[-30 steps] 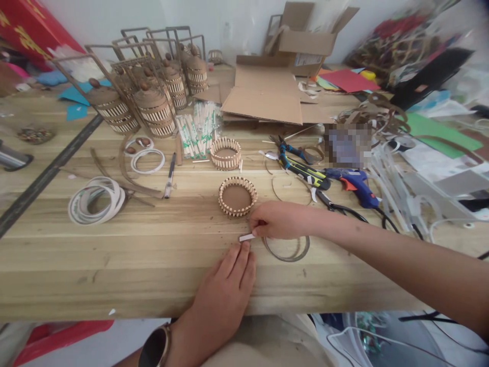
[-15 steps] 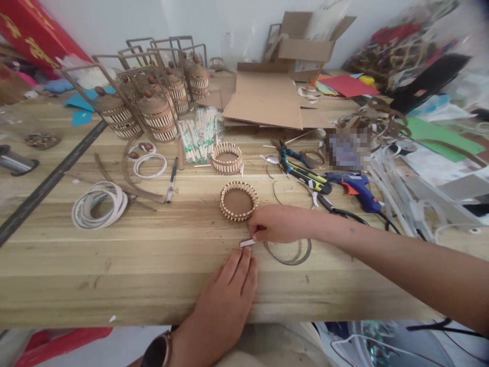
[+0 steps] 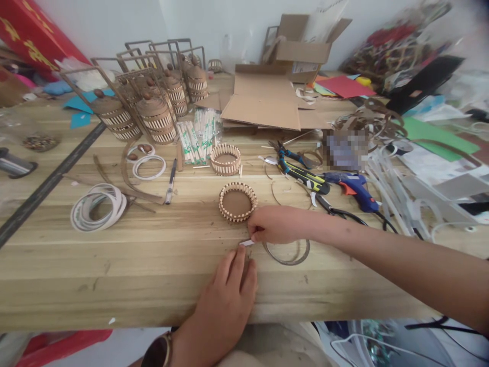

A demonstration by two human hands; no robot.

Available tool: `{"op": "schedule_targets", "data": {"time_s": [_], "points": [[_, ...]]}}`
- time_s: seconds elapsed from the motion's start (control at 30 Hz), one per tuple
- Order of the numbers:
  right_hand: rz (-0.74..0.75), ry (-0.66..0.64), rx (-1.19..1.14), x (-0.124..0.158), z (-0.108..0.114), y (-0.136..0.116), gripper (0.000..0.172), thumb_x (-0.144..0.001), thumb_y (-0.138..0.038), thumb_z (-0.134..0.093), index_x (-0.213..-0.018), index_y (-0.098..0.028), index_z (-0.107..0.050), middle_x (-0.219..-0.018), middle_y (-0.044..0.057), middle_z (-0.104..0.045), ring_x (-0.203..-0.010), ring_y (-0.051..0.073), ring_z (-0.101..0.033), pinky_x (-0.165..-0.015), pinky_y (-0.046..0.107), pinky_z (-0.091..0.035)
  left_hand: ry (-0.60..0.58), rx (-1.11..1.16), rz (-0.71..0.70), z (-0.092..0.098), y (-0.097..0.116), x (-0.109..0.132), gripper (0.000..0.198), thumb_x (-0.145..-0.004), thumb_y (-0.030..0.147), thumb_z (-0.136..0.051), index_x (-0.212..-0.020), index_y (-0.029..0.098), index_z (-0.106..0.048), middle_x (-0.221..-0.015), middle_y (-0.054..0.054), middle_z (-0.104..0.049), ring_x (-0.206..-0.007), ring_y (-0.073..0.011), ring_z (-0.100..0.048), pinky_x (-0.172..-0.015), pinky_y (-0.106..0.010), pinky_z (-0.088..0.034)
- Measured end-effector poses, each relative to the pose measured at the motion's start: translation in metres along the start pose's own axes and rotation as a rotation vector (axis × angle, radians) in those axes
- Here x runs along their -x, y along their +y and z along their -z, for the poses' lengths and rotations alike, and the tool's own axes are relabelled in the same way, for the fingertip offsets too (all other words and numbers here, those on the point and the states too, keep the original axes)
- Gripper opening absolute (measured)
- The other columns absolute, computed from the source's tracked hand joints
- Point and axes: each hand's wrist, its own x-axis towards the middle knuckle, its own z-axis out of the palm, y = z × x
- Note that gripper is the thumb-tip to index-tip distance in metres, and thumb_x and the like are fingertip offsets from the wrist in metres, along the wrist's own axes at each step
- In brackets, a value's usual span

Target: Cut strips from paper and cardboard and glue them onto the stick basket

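My right hand (image 3: 277, 224) reaches in from the right with its fingers pinched on a short white strip (image 3: 246, 243), perhaps tape or paper. One fingertip of my left hand (image 3: 225, 290) touches the strip's near end; its other fingers lie stretched over the tabletop. Just beyond my right hand stands a round stick-walled basket (image 3: 238, 217) with a brown base. A second stick ring (image 3: 225, 172) sits behind it. Partly covered by my right hand and wrist, a thin brown hoop (image 3: 288, 262) rests on the wood.
At right lie a glue gun (image 3: 357, 191), a yellow-black cutter (image 3: 305, 178) and pliers (image 3: 283, 157). White tape rolls (image 3: 98, 208) and a pen (image 3: 171, 181) lie left. Lidded stick baskets (image 3: 156, 120) with tall handles stand behind, beside flattened cardboard (image 3: 263, 104).
My left hand's fingers have spread slightly, and the index finger now reaches the strip alone. My right hand keeps its pinch. The whole view has shifted a little.
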Motion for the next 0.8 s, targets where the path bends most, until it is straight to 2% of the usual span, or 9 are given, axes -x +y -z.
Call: {"op": "schedule_targets", "data": {"time_s": [0.17, 0.33, 0.5, 0.63, 0.8], "points": [[-0.116, 0.046, 0.028, 0.004, 0.001, -0.008, 0.022, -0.083, -0.022, -0.058, -0.085, -0.017, -0.079, -0.086, 0.009, -0.076, -0.075, 0.020, -0.065, -0.053, 0.026, -0.034, -0.032, -0.043, -0.049, 0.004, 0.000, -0.007, 0.032, -0.098, 0.023, -0.049, -0.123, 0.006, -0.057, -0.129, -0.022, -0.065, -0.127, -0.0318, -0.057, -0.104, -0.045, -0.046], [-0.197, 0.058, 0.035, 0.007, 0.004, -0.018, 0.022, -0.080, -0.020, -0.058, -0.084, -0.015, -0.079, -0.083, 0.011, -0.076, -0.073, 0.022, -0.067, -0.051, 0.027, -0.033, 0.039, -0.079, -0.025, 0.012, -0.001, -0.016, 0.032, -0.101, 0.023, -0.040, -0.114, 0.005, -0.063, -0.121, -0.020, -0.070, -0.115, -0.0277, -0.065, -0.096, -0.039, -0.048], [-0.210, 0.080, 0.043, 0.008, 0.005, -0.019, 0.025, -0.080, -0.017, -0.056, -0.087, -0.013, -0.080, -0.089, 0.014, -0.077, -0.079, 0.025, -0.069, -0.057, 0.029, -0.039, 0.112, -0.091, 0.003, 0.012, -0.002, -0.025, 0.034, -0.101, 0.018, -0.036, -0.110, 0.005, -0.066, -0.111, -0.017, -0.074, -0.105, -0.0247, -0.067, -0.092, -0.037, -0.048], [-0.203, 0.085, 0.048, 0.009, 0.006, -0.019, 0.026, -0.079, -0.015, -0.056, -0.088, -0.013, -0.080, -0.093, 0.013, -0.077, -0.084, 0.024, -0.069, -0.062, 0.028, -0.040, 0.090, -0.127, -0.004, 0.010, -0.004, -0.031, 0.033, -0.100, 0.016, -0.039, -0.113, 0.003, -0.066, -0.107, -0.017, -0.075, -0.103, -0.0235, -0.068, -0.092, -0.036, -0.049], [-0.243, 0.089, 0.060, 0.015, 0.009, -0.018, 0.026, -0.080, -0.013, -0.054, -0.088, -0.011, -0.080, -0.088, 0.013, -0.077, -0.078, 0.022, -0.068, -0.057, 0.027, -0.037, 0.031, -0.168, -0.008, 0.012, -0.004, -0.036, 0.031, -0.096, 0.013, -0.048, -0.118, 0.003, -0.067, -0.108, -0.015, -0.074, -0.104, -0.0235, -0.067, -0.092, -0.035, -0.051]]}}
